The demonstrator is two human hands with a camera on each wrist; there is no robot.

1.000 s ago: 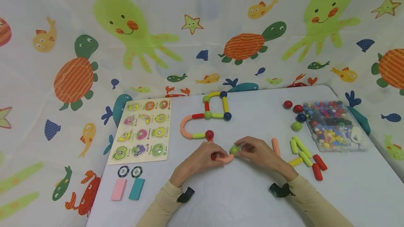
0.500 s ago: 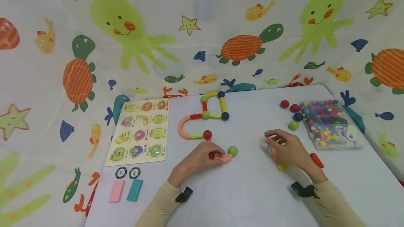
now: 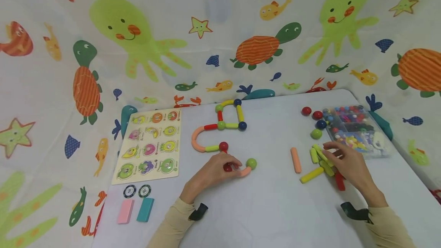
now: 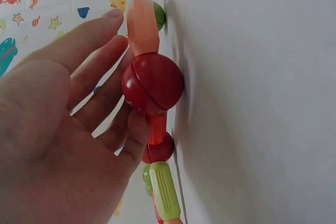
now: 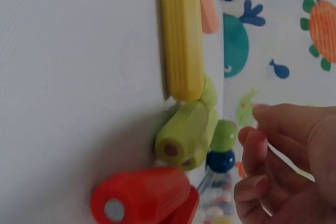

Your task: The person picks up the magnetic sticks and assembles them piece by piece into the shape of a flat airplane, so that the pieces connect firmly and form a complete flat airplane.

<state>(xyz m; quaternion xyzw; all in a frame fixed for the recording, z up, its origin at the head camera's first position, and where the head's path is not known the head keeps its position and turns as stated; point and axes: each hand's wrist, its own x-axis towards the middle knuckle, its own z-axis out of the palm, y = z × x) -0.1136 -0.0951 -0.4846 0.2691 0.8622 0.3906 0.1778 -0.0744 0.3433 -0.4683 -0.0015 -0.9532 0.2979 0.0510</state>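
My left hand point(image 3: 215, 169) lies beside the near end of a chain of toy rods and balls. In the left wrist view its fingers run loosely along a red ball point(image 4: 155, 82) and a curved peach rod point(image 4: 143, 24), not curled round them. A green ball point(image 3: 251, 163) sits at the rod's far end. Another red ball point(image 3: 223, 146) joins the chain further back. On the right, my right hand point(image 3: 355, 167) hovers over loose light-green rods point(image 5: 184, 132), fingers loosely bent and holding nothing. A red rod point(image 5: 142, 195) and a yellow rod point(image 3: 311, 175) lie close by.
A straight peach rod point(image 3: 295, 160) lies left of the pile. Loose balls, including a green one point(image 3: 316, 134), sit by a clear compartment box point(image 3: 380, 150). A fruit puzzle board point(image 3: 115, 179), two chips point(image 3: 144, 191) and pink and teal blocks point(image 3: 145, 209) are at left.
My right hand has let go of the green ball and moved right, over the loose rods. My left hand has stayed by the chain. The head view has shifted slightly.
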